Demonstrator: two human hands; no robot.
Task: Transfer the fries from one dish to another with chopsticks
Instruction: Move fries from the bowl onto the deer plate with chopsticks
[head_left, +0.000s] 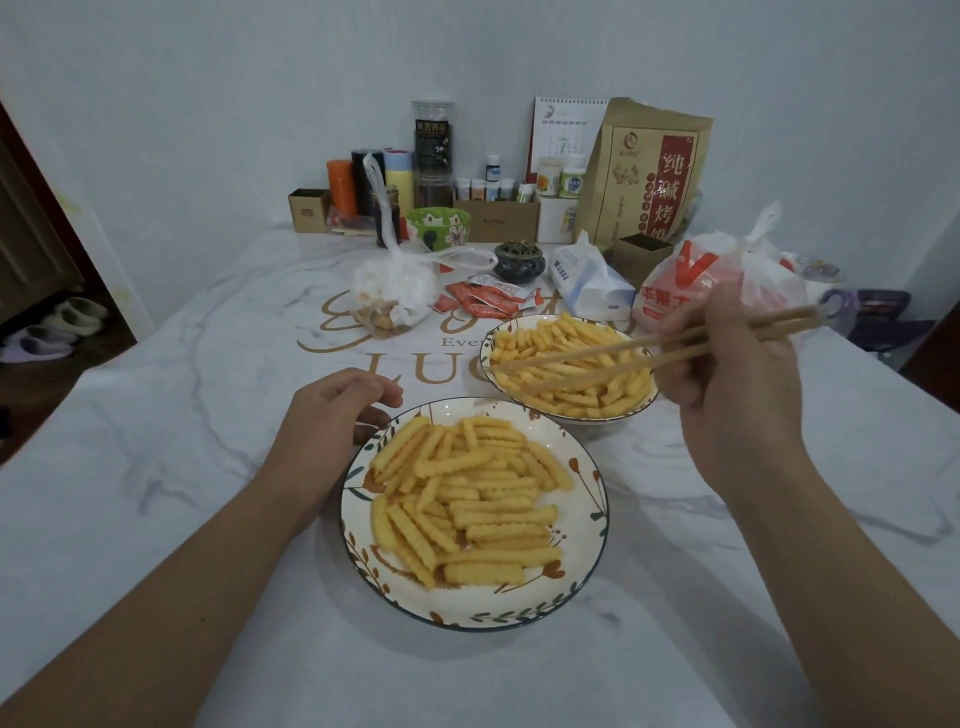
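**Inspector A:** Head view. Where are the fries?

**Inspector B:** In two dishes on the marble-patterned table (171, 467). The near plate (582, 566), floral rim, sits at the centre and holds a pile of crinkle-cut fries (467, 499). The far bowl (488, 348), at 1 o'clock from the plate and just beside it, holds more fries (571, 387).

**Inspector A:** Right hand?

**Inspector B:** The right hand (737, 384) is at 3 o'clock of the bowl, its grip grasping a pair of wooden chopsticks (613, 356). The tips are spread apart, low among the bowl's fries near its 9 o'clock edge. Whether a fry is caught between them, I cannot tell.

**Inspector A:** Left hand?

**Inspector B:** The left hand (332, 421) rests at the plate's 10 o'clock rim, fingers loosely curled, grasping nothing.

**Inspector A:** Surroundings?

**Inspector B:** At 12 o'clock: a tissue pack (587, 283), ketchup sachets (488, 301), tied plastic bags (392, 291).
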